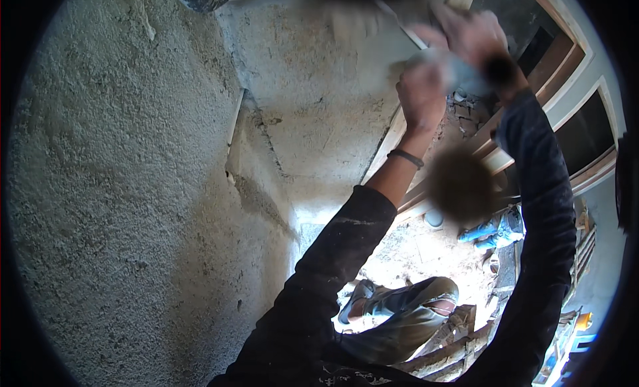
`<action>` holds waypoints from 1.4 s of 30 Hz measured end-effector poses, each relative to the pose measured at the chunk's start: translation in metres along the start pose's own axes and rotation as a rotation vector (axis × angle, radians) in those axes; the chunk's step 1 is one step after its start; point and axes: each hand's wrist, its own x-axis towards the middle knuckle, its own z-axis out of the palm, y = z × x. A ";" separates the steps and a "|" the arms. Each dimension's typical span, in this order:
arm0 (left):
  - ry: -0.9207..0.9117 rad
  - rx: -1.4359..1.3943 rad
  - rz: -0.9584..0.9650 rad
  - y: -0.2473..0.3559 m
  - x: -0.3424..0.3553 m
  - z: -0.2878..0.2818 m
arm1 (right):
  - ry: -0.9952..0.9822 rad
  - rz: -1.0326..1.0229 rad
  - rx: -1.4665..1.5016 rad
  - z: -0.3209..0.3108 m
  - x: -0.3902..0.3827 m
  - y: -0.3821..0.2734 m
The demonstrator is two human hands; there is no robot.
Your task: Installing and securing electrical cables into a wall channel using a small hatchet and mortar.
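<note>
My left hand (421, 97) is raised at the upper right of the view, fingers curled closed beside a blurred pale blue-grey shape (459, 74) that I cannot make out. My right hand (480, 39) is higher and further right, smeared by motion, with a dark band at its wrist. A thin pale strip (409, 29) runs diagonally near both hands; whether either holds it is unclear. Behind them is a rough grey plastered surface (306, 74).
A rough wall (113, 207) fills the left. Wooden frames (559, 67) line the upper right. Below are my bent legs (393, 334), rough timber boards (452, 347), a pale bucket (433, 219), another person's blue-clad legs (486, 230) and a yellow container (583, 322). A blurred dark blob (459, 184) hides part.
</note>
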 end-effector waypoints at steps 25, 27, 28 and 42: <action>-0.098 0.052 -0.059 0.003 -0.005 0.000 | -0.303 0.354 -0.167 -0.007 0.002 -0.013; -0.028 -0.063 -0.075 0.003 -0.002 0.003 | -0.319 0.061 -0.342 -0.001 0.009 -0.006; -0.011 -0.034 0.007 0.000 0.004 0.001 | -0.284 0.134 -0.219 -0.006 0.021 -0.016; -0.027 -0.024 -0.030 -0.005 -0.006 0.010 | -0.368 0.215 -0.166 -0.002 -0.012 -0.008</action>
